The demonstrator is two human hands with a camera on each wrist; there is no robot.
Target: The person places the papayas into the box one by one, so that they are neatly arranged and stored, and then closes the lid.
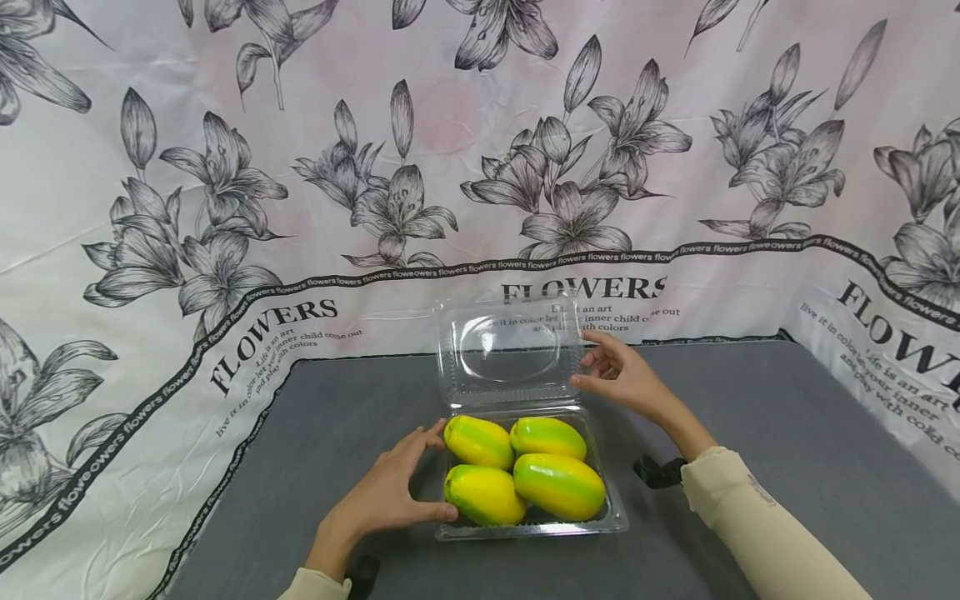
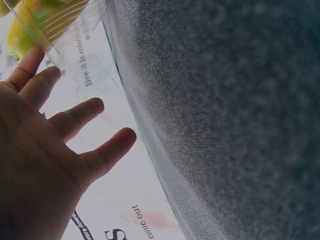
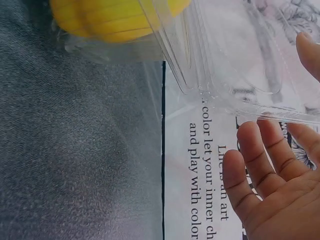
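Note:
A clear plastic clamshell box [image 1: 531,530] stands on the grey table with its hinged lid [image 1: 510,346] raised at the back. Inside lie several glossy yellow-green mangoes [image 1: 560,487], set in two rows. My left hand [image 1: 386,486] is at the box's left side, thumb by the front corner and fingertips by the rear part of the wall. In the left wrist view its fingers [image 2: 117,147] are spread. Beside the lid's right edge is my right hand [image 1: 626,379], its fingertips [image 3: 248,135] right at the rim and nothing gripped.
The grey tabletop [image 1: 337,417] extends around the box. Behind it hangs a white cloth [image 1: 420,325] with printed lilies and lettering, seen through the raised lid. Dark straps [image 1: 660,472] circle the wrists near the cream sleeves.

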